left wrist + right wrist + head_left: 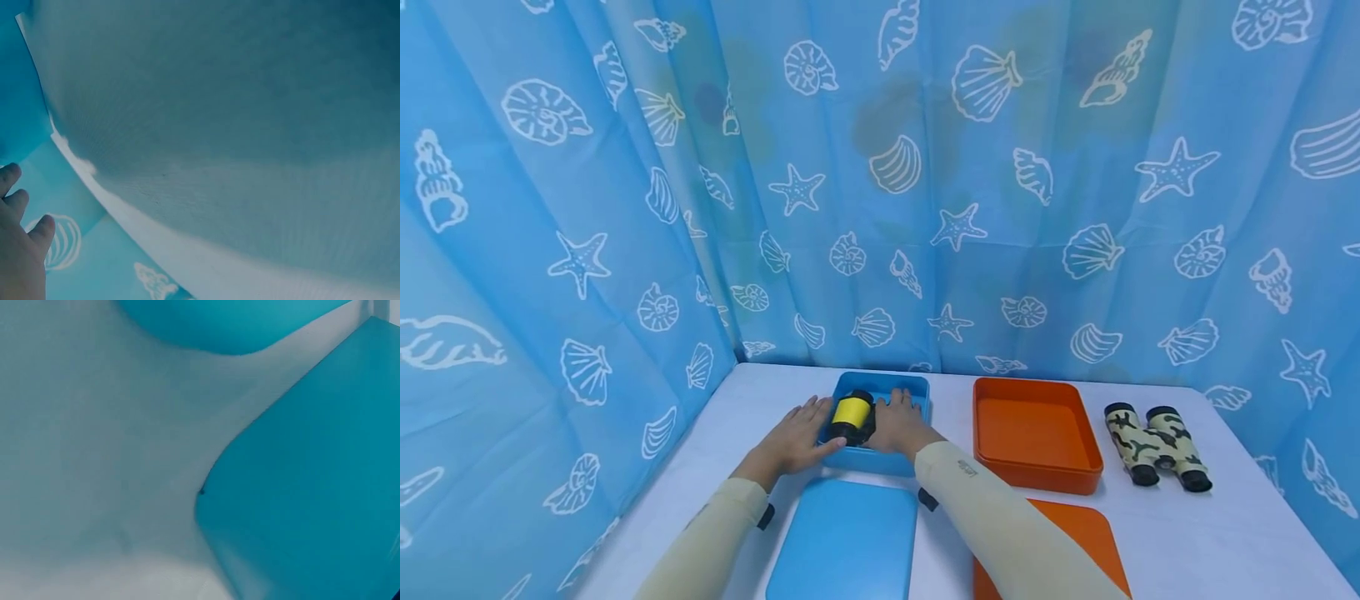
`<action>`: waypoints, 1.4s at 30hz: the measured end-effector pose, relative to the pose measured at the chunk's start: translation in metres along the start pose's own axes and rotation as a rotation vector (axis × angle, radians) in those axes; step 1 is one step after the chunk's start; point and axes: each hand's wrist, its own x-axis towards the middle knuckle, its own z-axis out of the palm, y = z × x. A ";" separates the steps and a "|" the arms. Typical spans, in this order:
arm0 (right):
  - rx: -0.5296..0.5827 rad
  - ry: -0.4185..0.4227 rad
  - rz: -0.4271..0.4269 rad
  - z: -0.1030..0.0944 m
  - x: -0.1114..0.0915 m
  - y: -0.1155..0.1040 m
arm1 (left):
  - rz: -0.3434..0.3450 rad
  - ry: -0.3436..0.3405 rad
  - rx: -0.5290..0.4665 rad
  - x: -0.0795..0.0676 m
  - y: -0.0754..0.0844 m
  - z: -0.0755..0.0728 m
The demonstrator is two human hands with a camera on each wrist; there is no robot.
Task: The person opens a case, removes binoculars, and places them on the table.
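Note:
Yellow and black binoculars (853, 412) lie inside the blue box (880, 461) at the back of the table. My right hand (901, 422) reaches into the box and grips the binoculars' right side, covering that barrel. Along the box's left wall lies my left hand (801, 433), its fingers extended and its thumb stretched toward the front rim. Only part of the left hand (22, 244) shows at the edge of the left wrist view. In front of the box a flat blue lid (850, 537) rests on the table; the right wrist view catches blue surfaces but no hand.
An orange box (1037, 479) stands right of the blue one, with an orange lid (1078, 533) partly under my right forearm. Camouflage binoculars (1159, 446) lie at the far right. A shell-print blue curtain (925, 208) closes off the back and left of the white table (745, 396).

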 end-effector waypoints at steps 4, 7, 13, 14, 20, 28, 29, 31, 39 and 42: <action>-0.004 0.018 -0.018 0.000 0.001 0.005 | -0.001 0.004 0.003 0.000 0.002 0.001; -0.046 0.035 -0.056 -0.005 0.001 0.004 | -0.013 -0.003 0.004 0.001 0.002 0.002; -0.152 0.069 -0.108 -0.023 0.005 0.002 | -0.032 -0.023 0.006 0.005 0.002 0.001; -0.160 0.069 -0.109 -0.025 0.006 0.003 | -0.030 -0.024 0.009 0.006 0.002 0.001; -0.220 0.047 -0.126 -0.038 0.003 0.011 | -0.032 -0.038 0.013 0.006 0.003 0.003; -0.288 0.020 -0.169 -0.052 -0.009 0.023 | -0.033 -0.023 0.010 0.005 0.005 0.004; -0.290 0.017 -0.176 -0.053 -0.011 0.025 | -0.031 -0.021 0.011 0.005 0.005 0.004; -0.287 0.012 -0.183 -0.055 -0.013 0.028 | -0.032 -0.018 0.010 0.005 0.005 0.003; -0.285 0.013 -0.186 -0.059 -0.018 0.042 | -0.039 -0.026 -0.007 0.003 0.004 -0.002; -0.290 0.005 -0.192 -0.060 -0.020 0.048 | -0.045 -0.027 -0.009 0.002 0.005 -0.002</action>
